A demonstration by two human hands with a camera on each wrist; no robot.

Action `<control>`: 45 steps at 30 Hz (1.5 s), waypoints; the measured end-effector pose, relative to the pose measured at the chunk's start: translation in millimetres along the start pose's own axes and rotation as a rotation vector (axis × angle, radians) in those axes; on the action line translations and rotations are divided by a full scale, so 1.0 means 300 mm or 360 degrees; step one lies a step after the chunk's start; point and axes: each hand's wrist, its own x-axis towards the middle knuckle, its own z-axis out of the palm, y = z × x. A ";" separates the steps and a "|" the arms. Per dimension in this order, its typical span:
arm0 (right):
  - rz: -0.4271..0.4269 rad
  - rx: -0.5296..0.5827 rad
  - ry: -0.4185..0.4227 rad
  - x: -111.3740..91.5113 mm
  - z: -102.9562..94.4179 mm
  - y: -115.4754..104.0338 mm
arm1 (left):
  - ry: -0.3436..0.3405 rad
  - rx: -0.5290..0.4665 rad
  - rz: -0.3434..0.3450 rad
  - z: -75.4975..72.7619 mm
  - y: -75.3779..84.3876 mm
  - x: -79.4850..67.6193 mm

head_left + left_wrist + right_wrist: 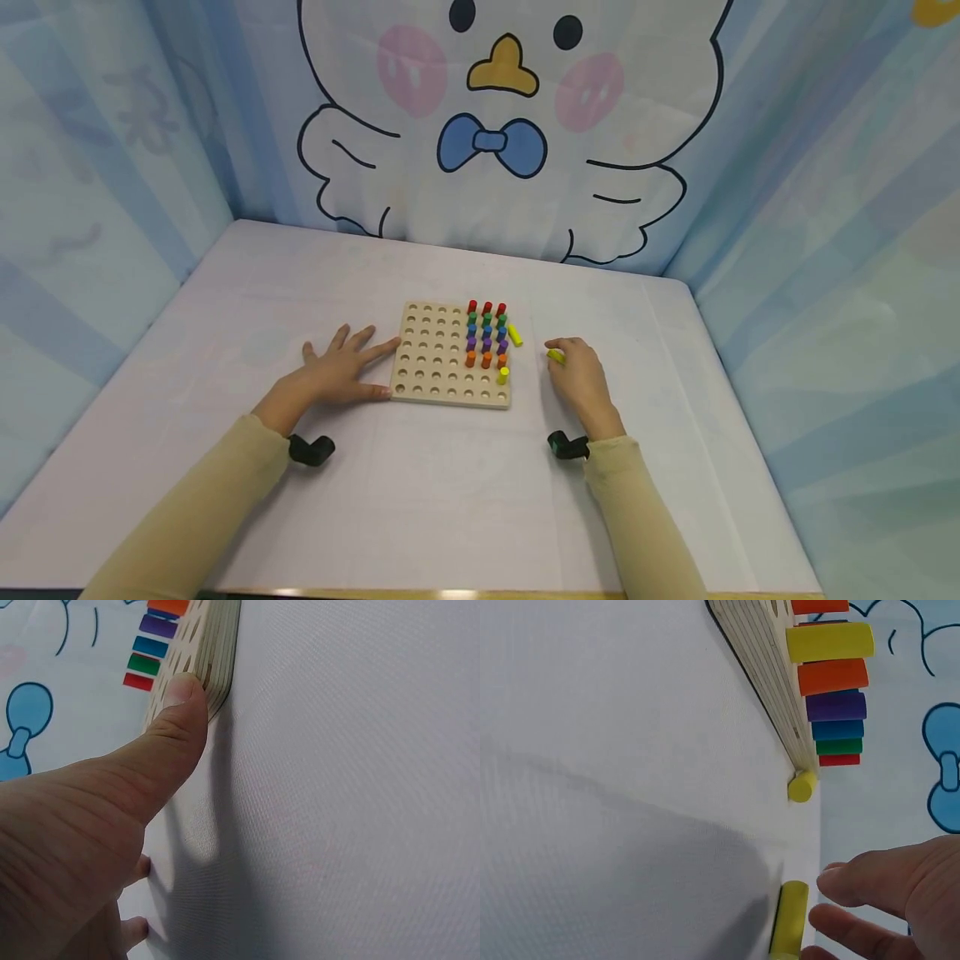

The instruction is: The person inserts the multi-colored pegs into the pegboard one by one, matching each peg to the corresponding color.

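Note:
A wooden pegboard point(442, 367) lies in the middle of the table. Three columns of pegs point(487, 333) stand at its right side in red, green, blue, purple and orange rows, with one yellow peg point(502, 375) below them. My left hand point(372, 367) lies flat with fingers spread against the board's left edge; its thumb point(184, 694) presses the board's side point(217, 652). My right hand point(564, 363) rests right of the board, fingertips point(840, 885) just beside a lying yellow peg point(789, 919), not gripping it. Another yellow peg point(515, 335) lies by the board's edge point(765, 652).
The pale table point(450, 500) is walled on three sides by a blue curtain with a cartoon bird point(495, 125). Most holes of the board's left part hold no pegs. Black wrist cameras point(311, 450) sit on both sleeves.

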 end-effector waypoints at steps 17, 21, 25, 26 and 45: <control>0.0096 0.0101 -0.0040 -0.002 0.006 0.020 | 0.0001 0.0013 0.0003 -0.002 0.004 -0.004; 0.0083 0.0094 -0.0058 -0.001 0.010 0.018 | -0.0009 0.0026 -0.0014 -0.005 0.006 -0.004; 0.0102 0.0122 -0.0075 -0.003 0.013 0.011 | -0.0001 0.0019 -0.0009 -0.008 0.009 -0.006; 0.0115 0.0136 -0.0086 -0.004 0.013 0.007 | 0.0000 0.0013 -0.0007 -0.007 0.010 -0.007; 0.0103 0.0367 -0.0122 -0.051 -0.007 -0.104 | 0.0005 0.0007 -0.0005 0.000 0.000 -0.001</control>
